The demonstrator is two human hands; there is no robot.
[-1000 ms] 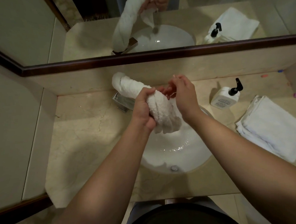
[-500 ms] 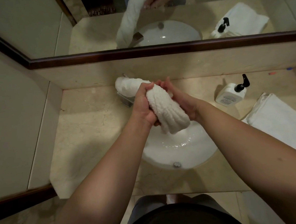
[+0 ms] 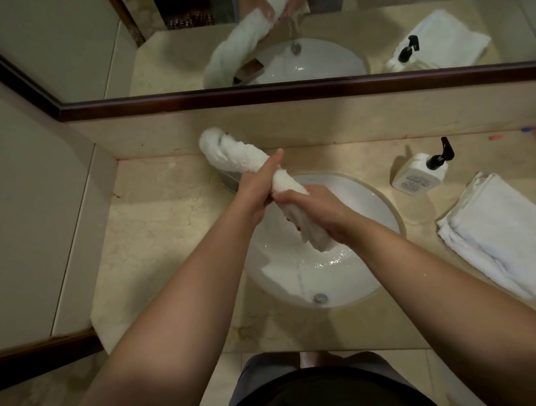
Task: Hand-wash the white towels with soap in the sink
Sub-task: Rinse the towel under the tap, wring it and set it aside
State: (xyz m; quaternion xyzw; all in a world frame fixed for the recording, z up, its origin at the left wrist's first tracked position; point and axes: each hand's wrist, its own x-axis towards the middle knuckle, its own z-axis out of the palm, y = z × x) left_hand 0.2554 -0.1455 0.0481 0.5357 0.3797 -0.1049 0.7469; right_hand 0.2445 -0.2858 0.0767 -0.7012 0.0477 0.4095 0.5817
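A wet white towel (image 3: 230, 152), twisted into a thick roll, slants from the back wall down over the round white sink (image 3: 375, 209). My left hand (image 3: 253, 188) grips the roll at its middle, thumb pointing up. My right hand (image 3: 320, 209) grips the lower end just above the basin. Water glistens on the sink floor near the drain (image 3: 320, 298). The faucet (image 3: 228, 181) is mostly hidden behind the towel and my left hand.
A white soap pump bottle (image 3: 420, 173) with a black nozzle stands right of the sink. A folded stack of white towels (image 3: 504, 234) lies at the counter's right edge. A mirror (image 3: 66, 52) with a dark frame runs along the back wall.
My right hand has slid from beside the left down to the towel's lower end. The roll is now stretched longer and tighter over the sink.
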